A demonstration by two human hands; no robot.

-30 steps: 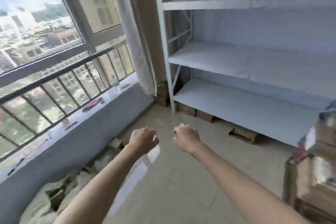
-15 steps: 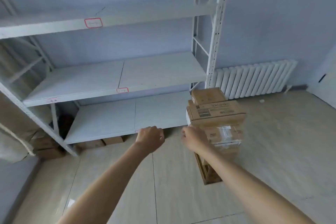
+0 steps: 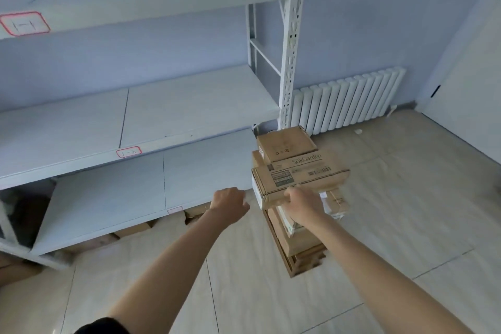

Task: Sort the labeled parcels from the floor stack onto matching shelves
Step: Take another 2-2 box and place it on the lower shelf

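Head view looks down at two bare arms reaching out over a tiled floor (image 3: 379, 211). A tall stack of brown parcels (image 3: 298, 225) stands on the floor by the right end of the white shelves (image 3: 135, 122). The right hand (image 3: 302, 205) has its grip curled on the near edge of a wide flat parcel (image 3: 301, 179) near the top. A small box (image 3: 286, 144) sits on top of that parcel. The left hand (image 3: 230, 205) is curled into a fist, holding nothing, just left of the stack. Red-edged labels (image 3: 129, 152) mark the shelf edges. A white radiator (image 3: 347, 103) lines the wall.
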